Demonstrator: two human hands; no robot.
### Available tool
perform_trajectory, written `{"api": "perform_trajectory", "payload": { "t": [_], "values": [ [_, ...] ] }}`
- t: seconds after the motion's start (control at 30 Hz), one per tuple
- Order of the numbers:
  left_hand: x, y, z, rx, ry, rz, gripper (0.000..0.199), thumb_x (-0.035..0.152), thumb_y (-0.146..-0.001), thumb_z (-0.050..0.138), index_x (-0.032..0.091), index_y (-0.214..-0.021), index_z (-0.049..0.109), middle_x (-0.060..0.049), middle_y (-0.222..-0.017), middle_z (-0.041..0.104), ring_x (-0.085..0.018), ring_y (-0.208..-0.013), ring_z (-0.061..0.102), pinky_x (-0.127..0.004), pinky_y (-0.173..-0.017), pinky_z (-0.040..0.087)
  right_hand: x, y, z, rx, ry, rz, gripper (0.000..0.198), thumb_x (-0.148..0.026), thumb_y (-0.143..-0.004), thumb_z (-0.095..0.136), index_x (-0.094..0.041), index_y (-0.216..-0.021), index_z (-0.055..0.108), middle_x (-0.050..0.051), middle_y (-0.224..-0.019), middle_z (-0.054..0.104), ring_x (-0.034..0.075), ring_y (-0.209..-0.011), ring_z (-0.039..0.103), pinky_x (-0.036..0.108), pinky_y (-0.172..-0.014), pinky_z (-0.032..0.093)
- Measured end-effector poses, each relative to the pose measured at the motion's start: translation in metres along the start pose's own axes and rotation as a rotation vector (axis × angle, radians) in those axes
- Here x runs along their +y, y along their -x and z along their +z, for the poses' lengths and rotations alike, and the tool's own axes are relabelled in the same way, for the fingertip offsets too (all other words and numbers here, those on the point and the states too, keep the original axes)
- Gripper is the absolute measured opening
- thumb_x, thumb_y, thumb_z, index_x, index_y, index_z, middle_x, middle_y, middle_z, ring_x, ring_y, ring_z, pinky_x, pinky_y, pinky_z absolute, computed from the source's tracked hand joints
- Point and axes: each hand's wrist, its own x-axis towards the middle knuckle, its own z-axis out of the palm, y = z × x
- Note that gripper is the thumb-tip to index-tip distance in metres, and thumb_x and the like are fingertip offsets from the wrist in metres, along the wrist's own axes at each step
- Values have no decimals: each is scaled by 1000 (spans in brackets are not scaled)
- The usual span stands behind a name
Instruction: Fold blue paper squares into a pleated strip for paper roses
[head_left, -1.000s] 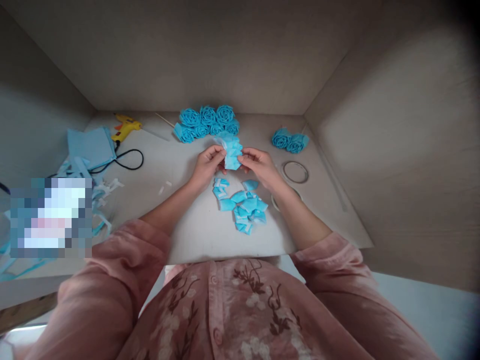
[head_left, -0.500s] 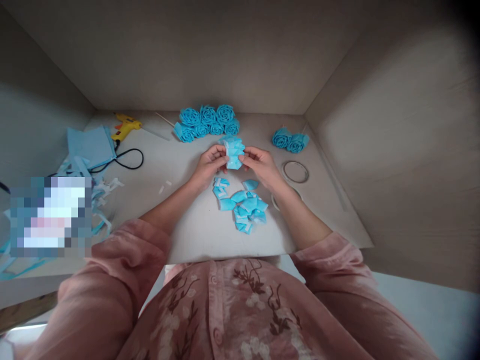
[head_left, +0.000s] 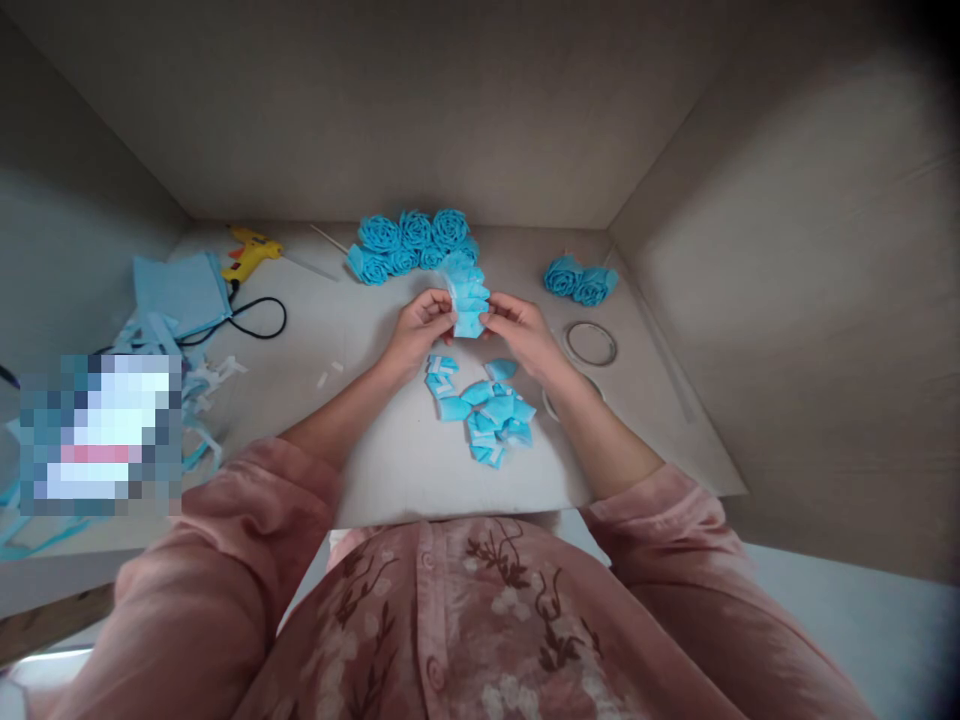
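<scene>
A person holds a pleated blue strip (head_left: 470,305) upright between both hands above the table (head_left: 382,470), the left hand (head_left: 422,322) pinching its left edge, the right hand (head_left: 519,322) its right. The strip is thin and sheet-like, its folds stacked in steps and its upper end frayed and pale. Just below lie small folded blue pieces (head_left: 499,410), some white-edged. Beyond stand tightly ruffled blue roses (head_left: 412,235), with a further pair (head_left: 581,282) to the right. A yellow plastic glue gun (head_left: 256,256) sits beside flat, soft-looking blue sheets (head_left: 182,290).

Fingertips behind the strip are mostly hidden; the right forearm partly covers a ring (head_left: 553,405), and a pixelated patch masks an object at left. Compared with half a second earlier, the strip's top reaches higher, now covering part of the rightmost lower rose.
</scene>
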Motion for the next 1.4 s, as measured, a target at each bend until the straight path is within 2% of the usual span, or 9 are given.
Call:
{"api": "perform_trajectory", "payload": {
  "t": [0.1,0.27,0.43,0.63,0.77,0.93,1.03,1.2,1.4],
  "values": [
    [0,0,0,2,4,2,45,43,-63,89,17,-89,61,2,-75,61,-9,-59,56,-21,-49,45,0,0,0,5,-7,11,25,-39,-74,75,-20,-90,72,-1,-78,66,13,-71,57,27,-70,49],
    [2,0,0,42,-12,1,43,40,-65,87,18,-90,61,2,-79,61,-9,-60,55,-22,-51,45,0,0,0,23,-72,57,31,-43,-77,73,-21,-99,74,2,-94,72,14,-79,62,29,-77,52],
    [6,2,4,74,-18,-29,34,42,-77,80,19,-92,60,2,-75,60,-10,-62,57,-21,-53,44,-2,-1,1,43,-29,41,38,-45,-69,80,-22,-99,73,1,-86,69,14,-74,58,29,-72,51],
    [11,4,8,103,7,-93,34,52,-89,64,18,-96,63,-2,-80,64,-12,-67,60,-21,-53,44,1,-2,1,31,-46,5,36,-39,-69,80,-24,-100,71,-1,-83,66,13,-71,58,28,-69,49],
    [8,2,6,112,38,-128,39,55,-89,64,18,-99,62,-3,-82,67,-13,-68,63,-22,-57,47,0,0,2,-38,-96,3,44,-40,-68,81,-23,-107,69,-2,-84,67,13,-72,59,27,-69,49],
    [5,-1,2,142,65,-95,42,57,-86,65,22,-108,59,-4,-96,72,-16,-79,69,-25,-64,52,0,3,3,-103,-64,41,49,-44,-70,80,-23,-112,66,-1,-86,67,14,-76,61,26,-71,49],
    [4,-2,-1,165,58,-50,43,52,-82,71,25,-112,57,-1,-92,70,-16,-80,68,-24,-64,50,1,3,3,-140,-41,60,50,-44,-70,81,-23,-113,66,-2,-81,65,13,-71,60,26,-70,48],
    [1,-4,-6,205,39,6,49,38,-71,81,26,-111,55,2,-87,68,-13,-73,65,-23,-65,48,-2,5,3,-166,-3,72,41,-48,-74,78,-20,-103,69,-2,-74,62,13,-70,58,28,-71,50],
    [1,-3,-3,157,73,22,56,38,-69,84,26,-113,52,3,-86,67,-12,-69,64,-22,-62,47,0,5,4,-101,-106,125,38,-56,-79,72,-20,-91,70,1,-83,67,14,-77,63,27,-72,54]
  ]
}}
